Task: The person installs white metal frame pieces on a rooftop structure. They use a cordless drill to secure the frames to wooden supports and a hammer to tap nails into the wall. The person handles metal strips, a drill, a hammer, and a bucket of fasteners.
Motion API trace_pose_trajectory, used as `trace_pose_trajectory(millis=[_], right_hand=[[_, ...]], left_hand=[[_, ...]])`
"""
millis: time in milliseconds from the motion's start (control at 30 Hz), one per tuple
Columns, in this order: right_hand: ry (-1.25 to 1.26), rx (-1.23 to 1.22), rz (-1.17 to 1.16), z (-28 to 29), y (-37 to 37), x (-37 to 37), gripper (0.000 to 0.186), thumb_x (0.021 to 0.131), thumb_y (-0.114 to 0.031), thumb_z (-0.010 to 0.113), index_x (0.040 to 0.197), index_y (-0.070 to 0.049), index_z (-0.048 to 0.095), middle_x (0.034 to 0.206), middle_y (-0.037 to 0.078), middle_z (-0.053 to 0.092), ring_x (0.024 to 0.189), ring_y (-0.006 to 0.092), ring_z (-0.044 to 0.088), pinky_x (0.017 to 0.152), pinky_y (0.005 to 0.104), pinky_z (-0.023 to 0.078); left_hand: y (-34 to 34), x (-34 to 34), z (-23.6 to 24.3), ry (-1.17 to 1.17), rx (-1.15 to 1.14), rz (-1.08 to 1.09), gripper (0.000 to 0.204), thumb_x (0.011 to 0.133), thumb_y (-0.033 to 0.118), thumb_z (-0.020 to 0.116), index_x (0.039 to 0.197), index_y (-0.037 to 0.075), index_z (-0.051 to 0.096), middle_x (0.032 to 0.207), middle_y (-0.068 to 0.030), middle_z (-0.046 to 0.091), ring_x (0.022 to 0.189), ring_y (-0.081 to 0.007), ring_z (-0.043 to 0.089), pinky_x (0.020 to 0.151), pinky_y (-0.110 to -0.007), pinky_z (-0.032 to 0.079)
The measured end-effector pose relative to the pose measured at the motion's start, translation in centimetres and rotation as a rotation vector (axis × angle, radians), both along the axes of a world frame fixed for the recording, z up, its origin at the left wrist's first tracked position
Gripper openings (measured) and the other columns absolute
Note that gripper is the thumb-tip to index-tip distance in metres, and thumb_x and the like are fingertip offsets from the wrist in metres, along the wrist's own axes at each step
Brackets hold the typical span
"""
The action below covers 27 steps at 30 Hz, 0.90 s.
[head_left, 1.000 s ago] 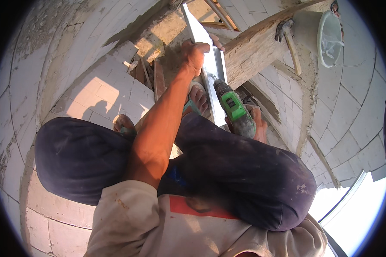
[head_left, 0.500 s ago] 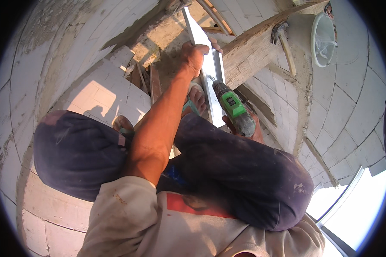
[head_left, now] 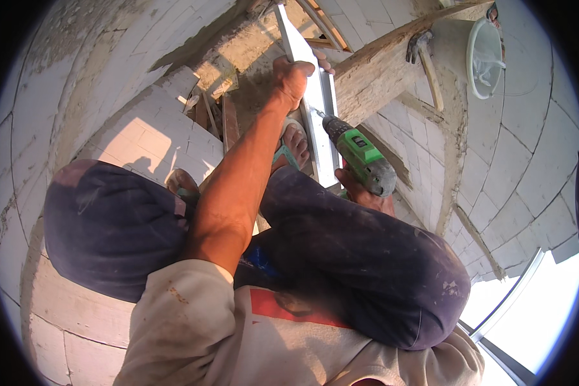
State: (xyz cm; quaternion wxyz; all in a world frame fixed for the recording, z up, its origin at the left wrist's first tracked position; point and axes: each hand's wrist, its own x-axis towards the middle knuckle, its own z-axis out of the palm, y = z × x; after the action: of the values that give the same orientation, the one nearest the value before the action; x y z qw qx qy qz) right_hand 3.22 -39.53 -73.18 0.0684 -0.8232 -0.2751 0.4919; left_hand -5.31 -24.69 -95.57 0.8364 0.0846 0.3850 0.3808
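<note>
A long white metal profile [head_left: 312, 95] runs from the top of the picture down between my knees, tilted slightly. My left hand [head_left: 291, 82] is wrapped around its upper part, thumb on the near face and fingertips showing past the far edge. In my right hand [head_left: 368, 198] is a green and black cordless drill [head_left: 361, 152], its handle mostly hidden behind the body. The drill's bit points at the profile's face below my left hand; whether its tip touches I cannot tell. My sandalled foot [head_left: 294, 145] stands beside the profile.
A thick wooden beam [head_left: 383, 76] slants up to the right. A hammer [head_left: 426, 67] lies against it, next to a whitish bucket [head_left: 485, 59] with clear plastic inside. Pale block walls [head_left: 514, 141] close in on both sides. Wood scraps [head_left: 230, 122] lie beyond my feet.
The drill has shifted slightly right and backed off a little from the profile, showing more of its bit. My left hand keeps its grip, barely moved.
</note>
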Motion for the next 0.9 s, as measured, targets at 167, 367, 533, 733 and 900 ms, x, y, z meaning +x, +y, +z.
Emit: trace_pose_trajectory(millis=[167, 367, 533, 733, 900], right_hand=[[-0.037, 0.018, 0.136, 0.7, -0.3, 0.2, 0.042, 0.093, -0.02, 0.077, 0.128, -0.002, 0.065, 0.11, 0.015, 0.073, 0.102, 0.0281, 0.07, 0.087, 0.041, 0.053], [-0.026, -0.005, 0.152, 0.7, -0.9, 0.6, 0.043, 0.094, -0.022, 0.075, 0.132, -0.003, 0.065, 0.113, 0.016, 0.073, 0.104, 0.0286, 0.07, 0.09, 0.0413, 0.053], [0.017, -0.094, -0.028, 1.4, -0.9, 0.8, 0.044, 0.094, -0.022, 0.074, 0.133, -0.004, 0.065, 0.119, 0.016, 0.072, 0.11, 0.0285, 0.068, 0.094, 0.0411, 0.052], [0.036, -0.07, -0.057, 1.5, -0.8, 0.8, 0.044, 0.094, -0.022, 0.074, 0.133, -0.005, 0.065, 0.12, 0.016, 0.072, 0.112, 0.0284, 0.068, 0.095, 0.0411, 0.051], [0.063, -0.038, -0.132, 0.7, -1.5, 1.0, 0.045, 0.093, -0.022, 0.074, 0.134, -0.005, 0.065, 0.121, 0.016, 0.071, 0.113, 0.0285, 0.067, 0.095, 0.0412, 0.051]], left_hand=[[0.0, -0.4, 0.5, 0.055, 0.018, -0.043, 0.037, 0.073, -0.004, 0.051, 0.105, -0.009, 0.069, 0.091, -0.0203, 0.074, 0.088, -0.0357, 0.074, 0.086, -0.04, 0.056], [-0.2, -0.3, 0.0, 0.053, 0.038, -0.037, 0.035, 0.073, -0.003, 0.051, 0.103, -0.009, 0.069, 0.09, -0.0209, 0.074, 0.088, -0.0359, 0.074, 0.086, -0.037, 0.055], [-0.1, -0.2, 0.4, 0.032, -0.004, -0.043, 0.037, 0.073, -0.003, 0.049, 0.105, -0.008, 0.068, 0.093, -0.0208, 0.073, 0.089, -0.037, 0.074, 0.087, -0.043, 0.058], [-0.1, -0.2, -0.1, 0.015, 0.015, -0.05, 0.039, 0.073, -0.001, 0.049, 0.108, -0.009, 0.067, 0.094, -0.0198, 0.071, 0.091, -0.0372, 0.074, 0.089, -0.046, 0.06], [0.0, -0.2, 0.2, 0.03, 0.021, -0.067, 0.039, 0.074, 0.0, 0.049, 0.108, -0.008, 0.066, 0.093, -0.0198, 0.071, 0.09, -0.037, 0.074, 0.088, -0.047, 0.06]])
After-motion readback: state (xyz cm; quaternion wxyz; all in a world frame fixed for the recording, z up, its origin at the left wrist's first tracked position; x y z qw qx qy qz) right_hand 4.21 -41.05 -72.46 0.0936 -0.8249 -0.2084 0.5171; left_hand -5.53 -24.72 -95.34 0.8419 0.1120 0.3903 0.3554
